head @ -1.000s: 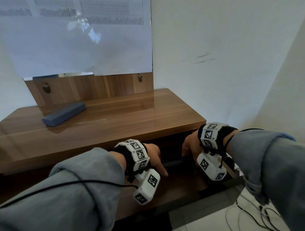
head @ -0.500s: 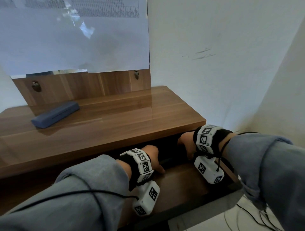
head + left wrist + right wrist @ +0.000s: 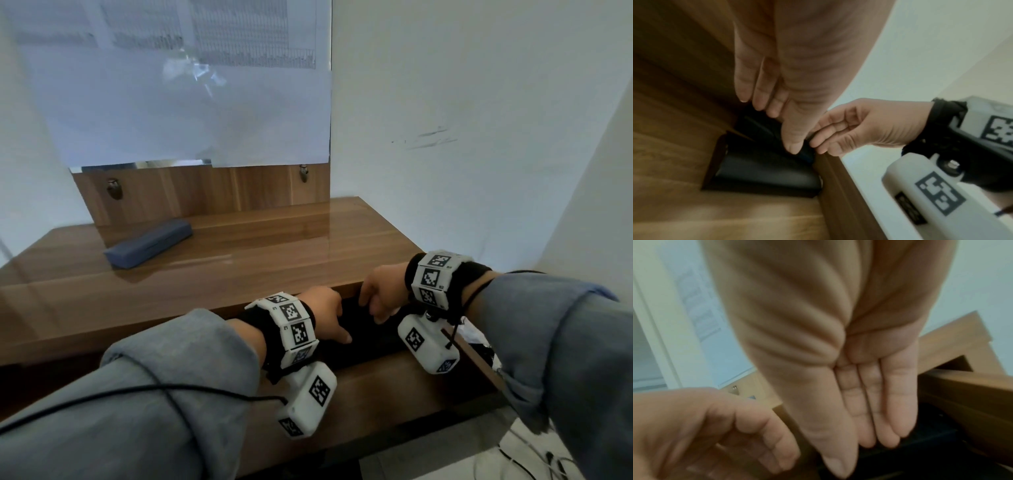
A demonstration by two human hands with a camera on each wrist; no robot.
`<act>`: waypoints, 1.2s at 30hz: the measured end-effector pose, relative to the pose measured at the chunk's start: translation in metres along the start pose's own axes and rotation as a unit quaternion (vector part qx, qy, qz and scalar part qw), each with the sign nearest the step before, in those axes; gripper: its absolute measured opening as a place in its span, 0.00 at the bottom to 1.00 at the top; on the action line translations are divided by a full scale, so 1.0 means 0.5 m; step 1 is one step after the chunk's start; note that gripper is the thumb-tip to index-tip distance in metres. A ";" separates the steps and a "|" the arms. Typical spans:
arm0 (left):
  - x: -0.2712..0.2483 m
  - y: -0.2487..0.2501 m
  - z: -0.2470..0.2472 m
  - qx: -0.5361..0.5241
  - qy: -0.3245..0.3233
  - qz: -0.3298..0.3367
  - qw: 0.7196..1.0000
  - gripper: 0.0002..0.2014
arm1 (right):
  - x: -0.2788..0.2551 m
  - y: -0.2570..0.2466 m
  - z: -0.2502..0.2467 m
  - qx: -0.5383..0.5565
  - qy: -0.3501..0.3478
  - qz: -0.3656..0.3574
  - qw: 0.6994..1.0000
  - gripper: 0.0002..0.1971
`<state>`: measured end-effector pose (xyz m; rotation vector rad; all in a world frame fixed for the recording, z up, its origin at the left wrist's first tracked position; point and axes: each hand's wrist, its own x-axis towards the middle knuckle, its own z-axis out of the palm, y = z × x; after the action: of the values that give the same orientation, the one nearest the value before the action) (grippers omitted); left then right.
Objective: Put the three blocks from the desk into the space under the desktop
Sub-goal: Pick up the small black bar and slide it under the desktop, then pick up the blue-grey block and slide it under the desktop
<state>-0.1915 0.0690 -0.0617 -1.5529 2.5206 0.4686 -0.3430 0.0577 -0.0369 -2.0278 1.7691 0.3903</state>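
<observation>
One blue-grey block [image 3: 149, 244] lies on the wooden desktop [image 3: 274, 260], back left, far from both hands. My left hand [image 3: 329, 318] and right hand [image 3: 376, 298] are close together at the desk's front edge, over the dark space under the desktop [image 3: 370, 337]. In the left wrist view a dark block [image 3: 766, 172] lies inside that space. My left thumb and the right hand's fingertips [image 3: 815, 145] touch a dark block's near end. In the right wrist view the right hand's fingers [image 3: 885, 423] are straight and together, and neither hand grips anything.
A wooden shelf [image 3: 376, 387] forms the floor of the space, below my wrists. A paper-covered panel [image 3: 191, 102] stands behind the desk, and a white wall closes the right side. Cables [image 3: 534, 459] lie on the floor at the lower right.
Both hands have drawn back and up from deeper under the desktop to its front edge. The block on the desktop has not moved.
</observation>
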 end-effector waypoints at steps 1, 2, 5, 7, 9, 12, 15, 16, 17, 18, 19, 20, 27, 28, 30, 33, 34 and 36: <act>-0.009 -0.006 -0.014 -0.006 0.011 0.002 1.000 0.26 | 0.002 -0.011 -0.007 0.022 0.011 -0.007 1.000 0.24; -0.019 -0.017 -0.028 -0.013 0.024 0.002 1.000 0.25 | 0.004 -0.027 -0.015 0.040 0.021 -0.016 0.999 0.22; -0.051 -0.066 -0.069 -0.031 0.077 -0.016 0.996 0.22 | 0.014 -0.085 -0.038 0.066 0.047 -0.050 0.995 0.14; -0.068 -0.110 -0.094 -0.054 0.119 -0.044 0.991 0.22 | 0.024 -0.129 -0.053 0.077 0.061 -0.074 0.992 0.10; -0.085 -0.154 -0.117 -0.076 0.147 -0.073 0.984 0.22 | 0.035 -0.170 -0.069 0.078 0.083 -0.097 0.989 0.10; -0.109 -0.230 -0.150 -0.084 0.187 -0.127 0.970 0.23 | 0.057 -0.237 -0.094 0.105 0.109 -0.131 0.980 0.11; -0.123 -0.315 -0.172 -0.106 0.219 -0.190 0.951 0.19 | 0.087 -0.302 -0.115 0.130 0.136 -0.153 0.970 0.12; -0.126 -0.342 -0.177 -0.109 0.228 -0.211 0.944 0.18 | 0.098 -0.321 -0.121 0.136 0.140 -0.158 0.968 0.13; -0.127 -0.372 -0.180 -0.111 0.237 -0.233 0.937 0.21 | 0.111 -0.341 -0.126 0.139 0.143 -0.163 0.966 0.14; -0.127 -0.399 -0.184 -0.110 0.244 -0.255 0.929 0.24 | 0.122 -0.359 -0.131 0.137 0.147 -0.166 0.965 0.14; -0.128 -0.423 -0.188 -0.105 0.247 -0.279 0.922 0.27 | 0.135 -0.376 -0.136 0.134 0.149 -0.169 0.965 0.15; -0.127 -0.444 -0.190 -0.098 0.250 -0.299 0.916 0.30 | 0.147 -0.390 -0.140 0.130 0.153 -0.169 0.965 0.16; -0.099 -0.559 -0.201 -0.109 0.239 -0.381 0.886 0.37 | 0.229 -0.458 -0.162 0.120 0.160 -0.153 0.968 0.24; -0.096 -0.568 -0.199 -0.109 0.231 -0.387 0.886 0.36 | 0.237 -0.464 -0.162 0.119 0.161 -0.150 0.968 0.26; -0.089 -0.586 -0.195 -0.100 0.214 -0.393 0.889 0.33 | 0.254 -0.476 -0.163 0.113 0.156 -0.146 0.970 0.29; -0.078 -0.604 -0.189 -0.086 0.186 -0.391 0.897 0.29 | 0.275 -0.489 -0.164 0.120 0.149 -0.144 0.971 0.31; -0.075 -0.608 -0.188 -0.085 0.179 -0.389 0.900 0.28 | 0.279 -0.492 -0.165 0.121 0.148 -0.144 0.971 0.31; -0.072 -0.612 -0.188 -0.085 0.170 -0.387 0.902 0.26 | 0.285 -0.496 -0.166 0.118 0.148 -0.143 0.971 0.31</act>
<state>0.1009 -0.0597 -0.0205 -2.6926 1.8192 0.3139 -0.0821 -0.0809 -0.0003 -2.2047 1.5567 -0.2128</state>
